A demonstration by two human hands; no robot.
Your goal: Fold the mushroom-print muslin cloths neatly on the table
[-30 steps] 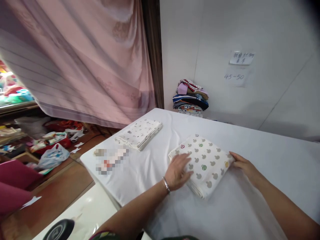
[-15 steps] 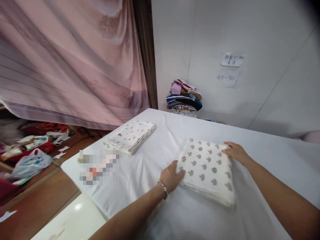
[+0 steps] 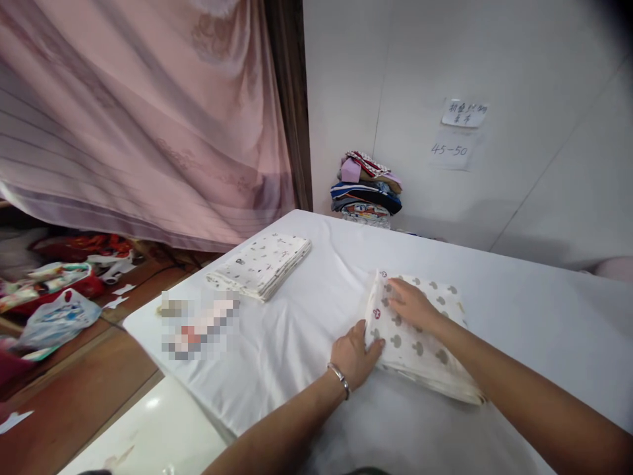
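A folded white cloth (image 3: 408,356) printed with grey mushrooms and a few red and green ones lies on the white-covered table (image 3: 297,369) in front of me. My left hand (image 3: 355,353) grips its left edge, thumb on top and the other fingers along the side; a metal bracelet circles that wrist. Flat across the upper left part of the cloth rests my right hand (image 3: 411,307), its fingers stretched out. My right forearm hides some of the cloth's right side. Farther left lies a second folded white cloth (image 3: 270,260) with small dark prints.
A blurred-out patch (image 3: 200,326) covers something near the table's left edge. Stacked folded fabrics (image 3: 366,188) stand by the wall beyond the table. A pink curtain (image 3: 163,119) hangs at the left, above a plastic bag (image 3: 62,320) and a red basket (image 3: 91,284) on the floor.
My right hand has moved left from the cloth's far right corner onto its upper left part. My left hand keeps to the left edge. The cloth appears slightly farther right in view.
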